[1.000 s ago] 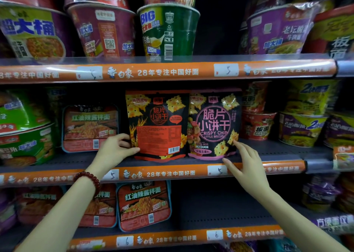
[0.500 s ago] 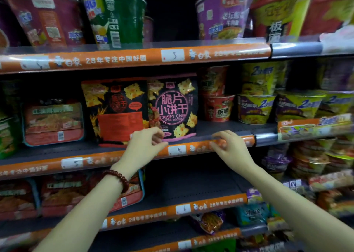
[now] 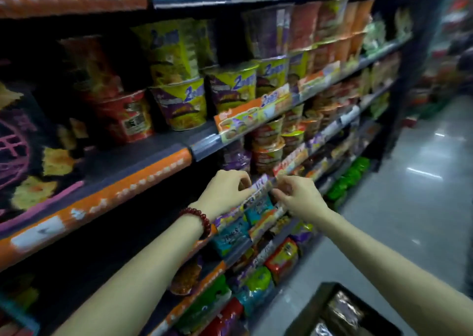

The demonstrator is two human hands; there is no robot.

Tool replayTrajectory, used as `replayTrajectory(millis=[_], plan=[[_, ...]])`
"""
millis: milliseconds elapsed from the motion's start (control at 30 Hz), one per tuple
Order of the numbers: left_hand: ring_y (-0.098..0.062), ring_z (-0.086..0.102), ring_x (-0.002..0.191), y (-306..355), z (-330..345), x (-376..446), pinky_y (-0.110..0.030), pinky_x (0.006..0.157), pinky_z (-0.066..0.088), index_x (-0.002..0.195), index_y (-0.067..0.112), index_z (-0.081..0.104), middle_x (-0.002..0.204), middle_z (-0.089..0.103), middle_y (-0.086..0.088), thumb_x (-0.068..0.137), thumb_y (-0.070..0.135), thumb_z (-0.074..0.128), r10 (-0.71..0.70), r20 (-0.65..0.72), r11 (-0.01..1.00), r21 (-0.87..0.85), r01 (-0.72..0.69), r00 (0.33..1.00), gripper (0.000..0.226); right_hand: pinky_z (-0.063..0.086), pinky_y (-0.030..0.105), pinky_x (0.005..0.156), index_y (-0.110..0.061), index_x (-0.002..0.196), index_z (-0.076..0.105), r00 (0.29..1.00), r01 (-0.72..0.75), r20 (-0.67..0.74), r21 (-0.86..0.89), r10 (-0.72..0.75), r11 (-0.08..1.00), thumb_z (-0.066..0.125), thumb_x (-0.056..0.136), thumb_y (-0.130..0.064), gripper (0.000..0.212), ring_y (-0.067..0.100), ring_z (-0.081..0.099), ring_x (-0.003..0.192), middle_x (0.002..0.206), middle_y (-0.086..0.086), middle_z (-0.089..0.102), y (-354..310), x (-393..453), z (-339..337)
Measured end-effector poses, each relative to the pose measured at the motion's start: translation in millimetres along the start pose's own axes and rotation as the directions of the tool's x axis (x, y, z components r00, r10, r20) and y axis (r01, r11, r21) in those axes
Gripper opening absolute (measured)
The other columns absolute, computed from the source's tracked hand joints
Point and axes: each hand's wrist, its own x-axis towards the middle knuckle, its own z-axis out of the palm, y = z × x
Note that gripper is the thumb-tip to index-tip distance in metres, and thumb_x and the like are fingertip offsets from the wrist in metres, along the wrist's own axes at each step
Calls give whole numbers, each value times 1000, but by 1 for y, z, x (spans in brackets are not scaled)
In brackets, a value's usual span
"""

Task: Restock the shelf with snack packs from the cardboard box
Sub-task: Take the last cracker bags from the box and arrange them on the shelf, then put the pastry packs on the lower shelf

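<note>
The black biscuit pack (image 3: 23, 151) with pink print stands on the middle shelf (image 3: 133, 182) at the far left, blurred. A cardboard box (image 3: 313, 307) sits on the floor at the bottom right, with shiny snack packs (image 3: 343, 310) inside. My left hand (image 3: 227, 192), with a red bead bracelet on the wrist, hovers in front of the lower shelves with loosely curled fingers and holds nothing. Close to its right, my right hand (image 3: 298, 197) also has loosely curled fingers and holds nothing. Both hands are well right of the biscuit pack and above the box.
Yellow noodle cups (image 3: 184, 105) and red cups (image 3: 125, 118) fill the middle shelf to the right of the biscuit pack. Lower shelves hold teal packets (image 3: 233, 236) and green bags (image 3: 258, 282). The grey aisle floor (image 3: 399, 220) stretches away on the right.
Both hands have let go of the biscuit packs and drawn back from the shelf, moving right and down. The view has swung right, and the box has come into view.
</note>
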Motion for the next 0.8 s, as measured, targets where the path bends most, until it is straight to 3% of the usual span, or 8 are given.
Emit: replayTrajectory(millis=[167, 333, 633, 800], plan=[[-18, 65, 92, 24, 82, 72, -29, 80, 51, 96, 11, 69, 96, 72, -5, 89, 29, 61, 167, 204, 986, -42, -161, 965, 20, 52, 34, 71, -11, 85, 69, 952, -303, -58, -54, 300, 951, 62, 88, -29, 19, 20, 65, 82, 85, 4, 71, 89, -19, -7], [-20, 65, 94, 45, 188, 123, -30, 80, 51, 96, 9, 69, 97, 72, -6, 88, 28, 61, 276, 395, 961, -90, -262, 876, 22, 49, 32, 78, -6, 90, 72, 826, -557, -112, -24, 552, 830, 63, 86, -23, 19, 26, 66, 88, 91, 11, 73, 187, -60, 9], [-22, 67, 94, 31, 432, 113, -28, 80, 49, 97, 13, 70, 96, 74, -8, 86, 24, 61, 271, 619, 961, -134, -241, 737, 18, 52, 37, 75, -14, 94, 68, 620, -784, -50, -45, 783, 619, 59, 87, -37, 26, 25, 65, 88, 91, 7, 71, 364, -175, 121], [-19, 65, 94, -5, 575, 77, -25, 78, 46, 99, 12, 67, 98, 71, -6, 89, 23, 60, 240, 718, 970, -154, -188, 653, 17, 51, 33, 78, -12, 101, 64, 509, -860, 3, -42, 861, 509, 60, 87, -32, 24, 22, 62, 91, 99, 5, 67, 445, -244, 215]])
